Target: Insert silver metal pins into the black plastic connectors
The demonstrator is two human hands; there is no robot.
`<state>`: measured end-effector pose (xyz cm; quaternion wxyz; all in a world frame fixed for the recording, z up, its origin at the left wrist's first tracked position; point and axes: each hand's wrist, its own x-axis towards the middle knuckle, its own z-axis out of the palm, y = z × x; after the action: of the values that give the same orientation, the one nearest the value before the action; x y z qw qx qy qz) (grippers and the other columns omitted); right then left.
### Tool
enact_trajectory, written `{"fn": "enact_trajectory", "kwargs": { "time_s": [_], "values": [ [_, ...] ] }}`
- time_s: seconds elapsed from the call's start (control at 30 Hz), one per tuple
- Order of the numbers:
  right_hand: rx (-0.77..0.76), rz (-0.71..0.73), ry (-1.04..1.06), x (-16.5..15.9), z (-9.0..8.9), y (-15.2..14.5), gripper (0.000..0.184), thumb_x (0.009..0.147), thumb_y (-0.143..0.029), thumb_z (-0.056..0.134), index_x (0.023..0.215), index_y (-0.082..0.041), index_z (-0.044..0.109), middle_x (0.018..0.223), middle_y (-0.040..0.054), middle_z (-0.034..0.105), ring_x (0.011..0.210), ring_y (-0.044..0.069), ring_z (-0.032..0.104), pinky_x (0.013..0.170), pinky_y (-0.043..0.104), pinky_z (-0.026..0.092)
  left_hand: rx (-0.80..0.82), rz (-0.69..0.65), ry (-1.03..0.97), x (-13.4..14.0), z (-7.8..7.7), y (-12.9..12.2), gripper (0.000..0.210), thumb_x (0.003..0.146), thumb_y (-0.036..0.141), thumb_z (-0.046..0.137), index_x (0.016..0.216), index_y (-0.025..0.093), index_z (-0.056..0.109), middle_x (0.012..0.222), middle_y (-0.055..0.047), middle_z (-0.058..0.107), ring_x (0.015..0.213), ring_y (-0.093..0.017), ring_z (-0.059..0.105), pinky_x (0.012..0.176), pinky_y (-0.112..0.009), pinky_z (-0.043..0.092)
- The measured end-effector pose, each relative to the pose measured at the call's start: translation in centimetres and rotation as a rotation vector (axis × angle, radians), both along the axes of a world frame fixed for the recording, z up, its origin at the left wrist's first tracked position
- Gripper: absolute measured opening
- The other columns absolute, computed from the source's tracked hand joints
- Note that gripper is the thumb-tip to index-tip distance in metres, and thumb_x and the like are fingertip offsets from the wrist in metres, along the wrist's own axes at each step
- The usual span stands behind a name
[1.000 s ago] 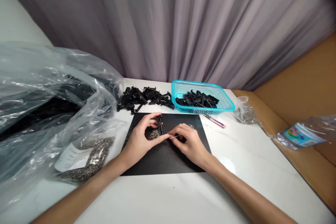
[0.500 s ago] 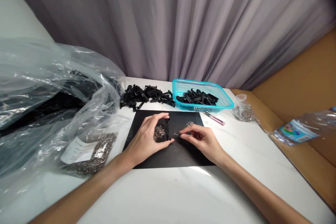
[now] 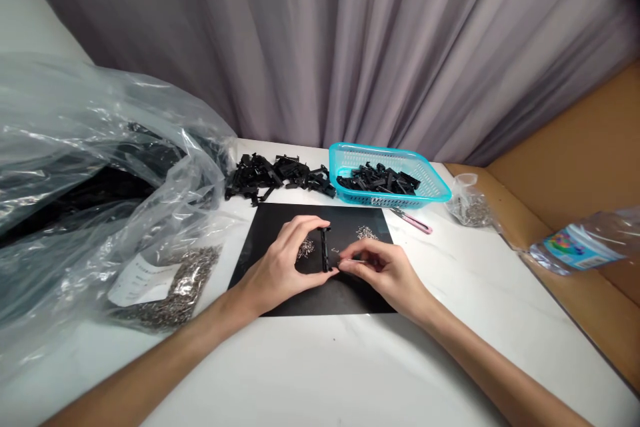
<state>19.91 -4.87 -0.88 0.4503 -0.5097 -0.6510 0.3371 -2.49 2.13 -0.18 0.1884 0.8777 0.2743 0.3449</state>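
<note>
Between the thumb and fingers of my left hand (image 3: 283,260) is a slim black plastic part (image 3: 325,250), gripped by its two ends. Close to its lower end, my right hand (image 3: 377,263) is pinched together; a thin, shiny sliver shows at the fingers, too small to name. Under both hands lies a black mat (image 3: 310,297). One pile of small metal pieces (image 3: 305,249) is partly hidden behind my left hand, and another small pile (image 3: 367,232) sits beyond my right hand. A single bent metal piece (image 3: 335,250) rests between the hands.
Loose black parts (image 3: 280,177) are heaped behind the mat, beside a turquoise basket (image 3: 440,192) holding more. A pink-handled tool (image 3: 417,223) lies in front of it. Bags of metal pieces (image 3: 185,287) (image 3: 470,207) flank the mat. A plastic bottle (image 3: 575,247) lies at right.
My left hand has turned the black part so more of its face shows and shifted slightly right. My right hand has come closer to the part's lower end.
</note>
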Motion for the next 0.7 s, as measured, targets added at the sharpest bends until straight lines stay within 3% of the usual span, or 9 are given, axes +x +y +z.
{"fn": "enact_trajectory", "kwargs": {
  "time_s": [0.17, 0.37, 0.57, 0.7],
  "values": [
    [0.056, 0.056, 0.043, -0.7, 0.7, -0.4, 0.016, 0.093, -0.038, 0.073, 0.089, -0.022, 0.077, 0.090, 0.0034, 0.074, 0.077, 0.017, 0.064, 0.062, 0.028, 0.047, 0.031, -0.020, -0.021, 0.1, -0.1, 0.1, 0.065, 0.082, 0.020, 0.080, 0.138, 0.029, 0.048, 0.135, -0.008, 0.058, 0.129, -0.027, 0.057, 0.113, -0.043, 0.049],
    [0.092, 0.056, 0.082, -1.3, 1.0, -0.4, 0.012, 0.091, -0.035, 0.077, 0.088, -0.024, 0.079, 0.090, 0.0034, 0.074, 0.079, 0.017, 0.065, 0.060, 0.029, 0.045, 0.077, -0.038, -0.024, 0.2, 0.0, 0.1, 0.065, 0.081, 0.016, 0.079, 0.137, 0.027, 0.048, 0.132, -0.008, 0.058, 0.127, -0.026, 0.058, 0.110, -0.041, 0.049],
    [0.011, 0.183, 0.070, -0.7, 1.1, -0.2, 0.013, 0.094, -0.034, 0.074, 0.091, -0.024, 0.080, 0.092, 0.0035, 0.074, 0.086, 0.019, 0.069, 0.073, 0.032, 0.054, 0.084, -0.066, -0.013, 0.3, 0.2, 0.0, 0.061, 0.082, 0.018, 0.078, 0.135, 0.026, 0.050, 0.130, -0.009, 0.059, 0.125, -0.028, 0.058, 0.107, -0.044, 0.051],
    [0.074, 0.244, -0.047, -0.2, 1.5, -0.1, 0.012, 0.098, -0.029, 0.068, 0.095, -0.024, 0.078, 0.097, 0.0030, 0.073, 0.092, 0.018, 0.070, 0.082, 0.033, 0.055, 0.088, -0.060, -0.015, 0.3, 0.2, -0.1, 0.059, 0.082, 0.018, 0.078, 0.135, 0.025, 0.051, 0.129, -0.009, 0.060, 0.124, -0.028, 0.059, 0.106, -0.044, 0.052]
  ]
}}
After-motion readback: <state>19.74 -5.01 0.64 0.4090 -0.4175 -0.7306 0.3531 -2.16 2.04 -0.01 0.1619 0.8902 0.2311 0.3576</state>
